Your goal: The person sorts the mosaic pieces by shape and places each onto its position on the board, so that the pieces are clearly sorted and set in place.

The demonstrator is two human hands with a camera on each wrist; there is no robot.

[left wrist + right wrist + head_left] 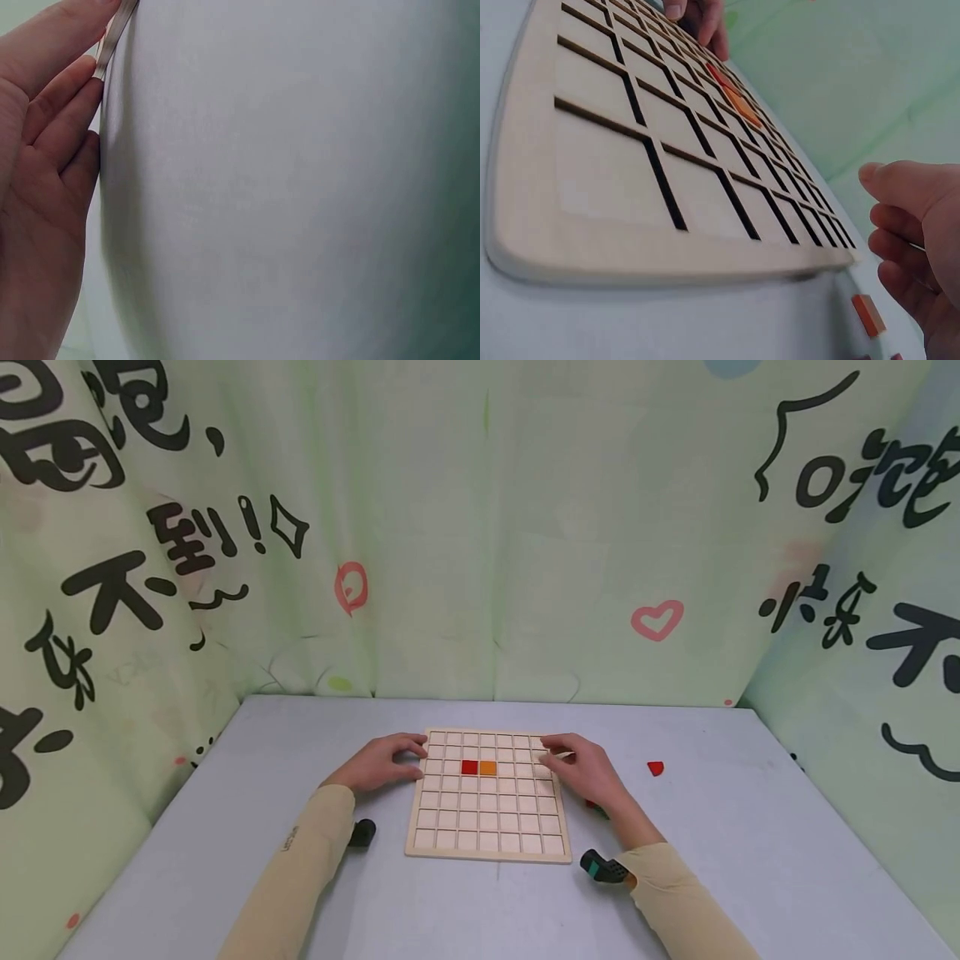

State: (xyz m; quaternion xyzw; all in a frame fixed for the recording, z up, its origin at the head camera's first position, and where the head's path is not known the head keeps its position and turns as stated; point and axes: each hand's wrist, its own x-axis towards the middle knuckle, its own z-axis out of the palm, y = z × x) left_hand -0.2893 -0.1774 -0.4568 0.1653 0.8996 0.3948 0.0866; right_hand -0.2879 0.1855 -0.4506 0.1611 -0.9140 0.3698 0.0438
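A pale wooden grid board lies flat on the table. One red square tile and one orange square tile sit side by side in its upper cells. My left hand is at the board's left edge, its fingertips touching the rim; the left wrist view shows the fingers fairly straight. My right hand is by the upper right edge. The right wrist view shows the thumb apart from the loosely curled fingers, with nothing between them.
A small red piece lies on the table to the right. More small pieces are partly hidden under the right wrist; an orange block among them shows in the right wrist view. A printed curtain stands behind the table.
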